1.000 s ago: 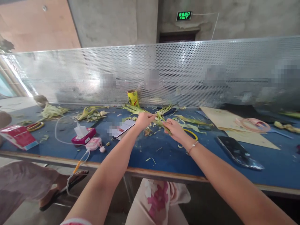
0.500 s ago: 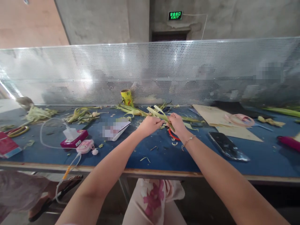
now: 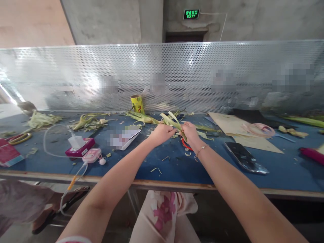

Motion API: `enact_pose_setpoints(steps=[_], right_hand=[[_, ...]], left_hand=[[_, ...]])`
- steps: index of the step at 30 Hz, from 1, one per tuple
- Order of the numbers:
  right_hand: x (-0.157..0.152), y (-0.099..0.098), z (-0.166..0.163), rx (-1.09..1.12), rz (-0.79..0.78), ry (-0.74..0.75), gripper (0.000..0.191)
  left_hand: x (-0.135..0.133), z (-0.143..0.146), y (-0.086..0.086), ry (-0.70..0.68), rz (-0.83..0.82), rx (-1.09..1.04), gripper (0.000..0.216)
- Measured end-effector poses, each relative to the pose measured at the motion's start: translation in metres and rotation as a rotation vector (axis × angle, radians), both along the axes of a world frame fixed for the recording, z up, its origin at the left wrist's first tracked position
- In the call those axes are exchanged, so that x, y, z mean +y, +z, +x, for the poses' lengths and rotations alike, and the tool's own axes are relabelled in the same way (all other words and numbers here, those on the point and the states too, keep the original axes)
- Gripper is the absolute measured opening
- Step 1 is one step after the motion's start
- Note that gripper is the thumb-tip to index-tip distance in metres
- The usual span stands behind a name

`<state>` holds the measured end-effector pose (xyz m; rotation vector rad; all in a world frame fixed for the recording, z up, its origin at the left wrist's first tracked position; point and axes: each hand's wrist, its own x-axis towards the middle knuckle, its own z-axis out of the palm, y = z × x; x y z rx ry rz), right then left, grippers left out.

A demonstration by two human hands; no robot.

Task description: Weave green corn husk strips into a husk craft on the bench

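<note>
Both hands meet over the middle of the table, at a small bundle of long pale green leaf strips (image 3: 172, 120) that look like plant leaves or husks. My right hand (image 3: 190, 132) is closed round the lower part of the bundle. Close beside it, my left hand (image 3: 164, 132) has its fingers curled in a pinch on the strips; the fingertips are partly hidden. Under the right hand lies a red ring-shaped item (image 3: 186, 144), partly covered. More green leaves (image 3: 143, 118) lie behind the left hand.
A yellow can (image 3: 137, 104) stands by the perforated metal screen (image 3: 177, 67). Right of my hands lie a phone (image 3: 244, 158), brown paper (image 3: 222, 123) and a pink coil (image 3: 260, 130). On the left are a magenta power block (image 3: 83, 148) with cables, a pink case (image 3: 91, 155) and a white packet (image 3: 126, 139).
Both hands stay closed at the leaf strips in nearly the same place. The view has shifted slightly.
</note>
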<state>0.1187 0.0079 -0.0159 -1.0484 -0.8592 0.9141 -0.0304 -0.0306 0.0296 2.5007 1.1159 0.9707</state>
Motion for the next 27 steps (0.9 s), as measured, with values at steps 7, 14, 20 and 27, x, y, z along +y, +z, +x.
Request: enact_pose_setpoints(steps=[7, 14, 20, 27], right_hand=[[-0.006, -0.003, 0.004, 0.005, 0.019, 0.038, 0.031], [-0.016, -0.001, 0.004, 0.123, 0.169, 0.269, 0.043], [-0.022, 0.002, -0.003, 0.062, 0.235, 0.395, 0.037], [-0.031, 0.004, -0.011, 0.005, 0.254, 0.53, 0.033]], left_hand=[[0.008, -0.002, -0.011, -0.052, -0.075, -0.083, 0.05], [0.019, -0.001, -0.033, -0.243, -0.532, -0.124, 0.046], [0.024, 0.005, -0.036, -0.119, -0.74, -0.611, 0.031], [0.027, 0.005, -0.034, -0.167, -0.878, -0.92, 0.021]])
